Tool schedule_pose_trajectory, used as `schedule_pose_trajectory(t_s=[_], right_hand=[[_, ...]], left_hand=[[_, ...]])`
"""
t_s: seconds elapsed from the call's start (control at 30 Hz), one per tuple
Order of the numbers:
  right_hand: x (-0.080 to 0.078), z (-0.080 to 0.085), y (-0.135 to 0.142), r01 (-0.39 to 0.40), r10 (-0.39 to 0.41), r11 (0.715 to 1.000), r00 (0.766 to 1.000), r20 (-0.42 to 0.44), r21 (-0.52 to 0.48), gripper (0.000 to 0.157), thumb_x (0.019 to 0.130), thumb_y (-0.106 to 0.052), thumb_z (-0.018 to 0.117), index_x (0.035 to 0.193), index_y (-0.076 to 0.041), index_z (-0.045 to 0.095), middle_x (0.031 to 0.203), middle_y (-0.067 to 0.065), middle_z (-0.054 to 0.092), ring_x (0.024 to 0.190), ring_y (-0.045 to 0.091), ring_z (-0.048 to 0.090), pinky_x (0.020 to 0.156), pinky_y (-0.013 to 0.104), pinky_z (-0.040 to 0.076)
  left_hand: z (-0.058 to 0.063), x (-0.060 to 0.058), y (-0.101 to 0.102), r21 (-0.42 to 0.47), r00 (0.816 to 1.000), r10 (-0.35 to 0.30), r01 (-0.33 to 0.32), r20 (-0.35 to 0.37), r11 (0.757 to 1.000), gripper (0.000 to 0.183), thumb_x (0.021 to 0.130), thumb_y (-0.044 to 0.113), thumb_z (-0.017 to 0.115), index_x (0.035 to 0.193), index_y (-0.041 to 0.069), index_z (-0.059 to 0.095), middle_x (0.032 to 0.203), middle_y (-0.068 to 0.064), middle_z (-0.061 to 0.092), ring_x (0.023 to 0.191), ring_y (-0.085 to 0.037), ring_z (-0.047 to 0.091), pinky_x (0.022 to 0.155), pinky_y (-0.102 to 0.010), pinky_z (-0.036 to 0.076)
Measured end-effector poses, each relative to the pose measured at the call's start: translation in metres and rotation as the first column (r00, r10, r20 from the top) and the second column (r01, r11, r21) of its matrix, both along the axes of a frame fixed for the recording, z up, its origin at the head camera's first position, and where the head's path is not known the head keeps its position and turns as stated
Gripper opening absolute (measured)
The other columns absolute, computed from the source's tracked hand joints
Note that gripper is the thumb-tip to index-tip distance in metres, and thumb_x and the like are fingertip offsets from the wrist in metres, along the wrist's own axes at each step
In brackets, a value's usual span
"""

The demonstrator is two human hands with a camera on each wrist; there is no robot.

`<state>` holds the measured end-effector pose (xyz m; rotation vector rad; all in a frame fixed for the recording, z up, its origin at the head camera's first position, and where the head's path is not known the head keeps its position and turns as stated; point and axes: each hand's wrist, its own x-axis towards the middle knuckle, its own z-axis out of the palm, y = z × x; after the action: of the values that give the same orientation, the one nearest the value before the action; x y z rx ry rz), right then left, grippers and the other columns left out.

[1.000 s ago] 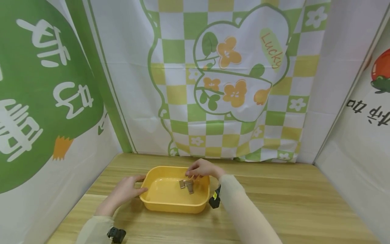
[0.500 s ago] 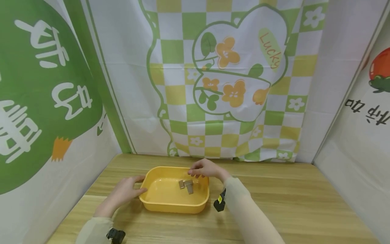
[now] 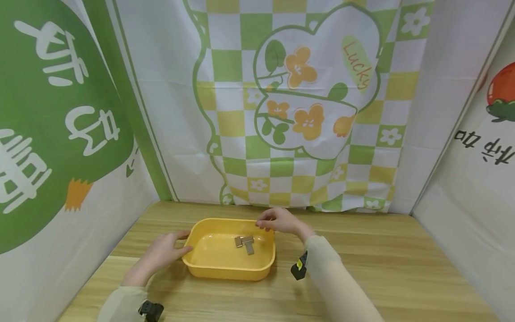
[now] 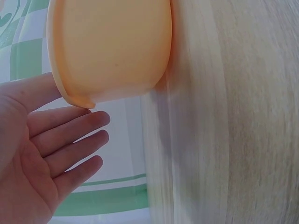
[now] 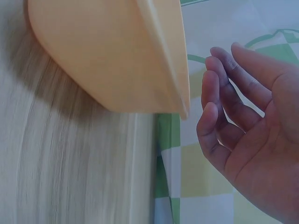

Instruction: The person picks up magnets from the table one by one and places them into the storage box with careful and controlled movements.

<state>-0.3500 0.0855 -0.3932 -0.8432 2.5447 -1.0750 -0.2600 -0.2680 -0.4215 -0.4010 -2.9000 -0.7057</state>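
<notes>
A yellow plastic basin with rounded corners sits on the wooden table. Inside it, toward the right, lie a few small flat brownish-grey rectangular pieces, close together; their kind is too small to make out. My left hand holds the basin's left rim between thumb and index finger, and in the left wrist view its other fingers extend below the rim. Over the back right corner hovers my right hand, fingers loosely bent and holding nothing. The right wrist view shows that hand beside the rim, with a gap between.
The wooden table extends to the right and in front of the basin. A green-and-white checkered cloth hangs behind it, and printed cloth walls stand on both sides. Black wrist cameras are strapped to both forearms.
My right hand has drawn back to the right, from over the small pieces to the basin's back right corner. The left hand keeps its hold on the rim, and the pieces stay put.
</notes>
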Motion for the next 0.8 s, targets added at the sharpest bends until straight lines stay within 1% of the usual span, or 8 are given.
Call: schedule_pose_trajectory(t_s=[0.1, 0.3, 0.4, 0.57, 0.63, 0.73, 0.8], right_hand=[[0.001, 0.0, 0.005, 0.004, -0.004, 1.0, 1.0, -0.016, 0.006, 0.022, 0.094, -0.034, 0.058, 0.106, -0.02, 0.07, 0.097, -0.003, 0.069, 0.084, 0.013, 0.064, 0.074, 0.03, 0.053], [0.003, -0.002, 0.017, 0.008, -0.008, 1.0, 1.0, -0.013, -0.013, 0.025, 0.095, -0.034, 0.057, 0.109, -0.017, 0.069, 0.1, 0.0, 0.07, 0.084, 0.012, 0.064, 0.073, 0.027, 0.053], [0.004, -0.004, 0.023, 0.011, -0.011, 1.0, 1.0, -0.016, -0.024, 0.026, 0.095, -0.032, 0.057, 0.109, -0.014, 0.069, 0.1, 0.002, 0.07, 0.084, 0.013, 0.064, 0.073, 0.03, 0.054], [0.007, -0.006, 0.035, 0.034, -0.035, 0.998, 0.999, -0.008, -0.06, 0.025, 0.095, -0.029, 0.058, 0.108, -0.011, 0.069, 0.101, 0.007, 0.07, 0.088, 0.022, 0.066, 0.077, 0.041, 0.055], [0.009, -0.007, 0.039, 0.046, -0.047, 0.997, 0.999, -0.01, -0.065, 0.025, 0.095, -0.028, 0.058, 0.108, -0.01, 0.069, 0.101, 0.008, 0.069, 0.088, 0.024, 0.066, 0.078, 0.043, 0.055], [0.012, -0.009, 0.045, 0.057, -0.059, 0.997, 0.997, -0.044, -0.043, 0.025, 0.095, -0.029, 0.057, 0.108, -0.011, 0.068, 0.1, 0.007, 0.07, 0.086, 0.021, 0.066, 0.074, 0.036, 0.056], [0.013, -0.01, 0.048, 0.063, -0.064, 0.998, 0.994, -0.088, -0.016, 0.025, 0.096, -0.029, 0.057, 0.108, -0.011, 0.068, 0.099, 0.005, 0.07, 0.085, 0.018, 0.065, 0.071, 0.03, 0.055]], left_hand=[[0.0, 0.001, 0.0, -0.001, 1.0, 0.001, -0.001, -0.002, 1.0, 0.05, 0.087, 0.027, 0.068, 0.127, -0.002, 0.057, 0.124, -0.021, 0.061, 0.111, -0.041, 0.059, 0.091, -0.057, 0.047], [-0.001, 0.0, -0.001, -0.013, 1.0, 0.003, -0.003, -0.024, 1.0, 0.049, 0.087, 0.027, 0.068, 0.125, -0.001, 0.059, 0.122, -0.021, 0.063, 0.109, -0.041, 0.06, 0.09, -0.056, 0.048], [-0.001, 0.0, 0.0, -0.018, 1.0, 0.003, -0.003, -0.031, 1.0, 0.048, 0.087, 0.027, 0.068, 0.125, -0.001, 0.059, 0.121, -0.021, 0.063, 0.108, -0.041, 0.061, 0.089, -0.056, 0.048], [-0.001, -0.001, 0.0, -0.025, 0.999, 0.001, -0.002, -0.041, 1.0, 0.048, 0.087, 0.028, 0.068, 0.124, 0.0, 0.06, 0.12, -0.02, 0.064, 0.106, -0.041, 0.061, 0.089, -0.056, 0.049], [-0.001, -0.001, 0.001, -0.022, 0.999, 0.0, -0.001, -0.038, 1.0, 0.048, 0.087, 0.028, 0.068, 0.124, -0.001, 0.059, 0.121, -0.02, 0.063, 0.107, -0.041, 0.061, 0.089, -0.056, 0.049], [-0.001, 0.0, 0.001, -0.018, 0.999, 0.002, -0.003, -0.036, 1.0, 0.049, 0.088, 0.028, 0.067, 0.125, -0.002, 0.058, 0.122, -0.021, 0.063, 0.109, -0.041, 0.06, 0.09, -0.056, 0.048], [-0.001, 0.001, 0.0, -0.012, 0.999, 0.003, -0.003, -0.045, 1.0, 0.05, 0.089, 0.029, 0.066, 0.126, -0.002, 0.057, 0.124, -0.021, 0.061, 0.11, -0.042, 0.059, 0.09, -0.057, 0.048]])
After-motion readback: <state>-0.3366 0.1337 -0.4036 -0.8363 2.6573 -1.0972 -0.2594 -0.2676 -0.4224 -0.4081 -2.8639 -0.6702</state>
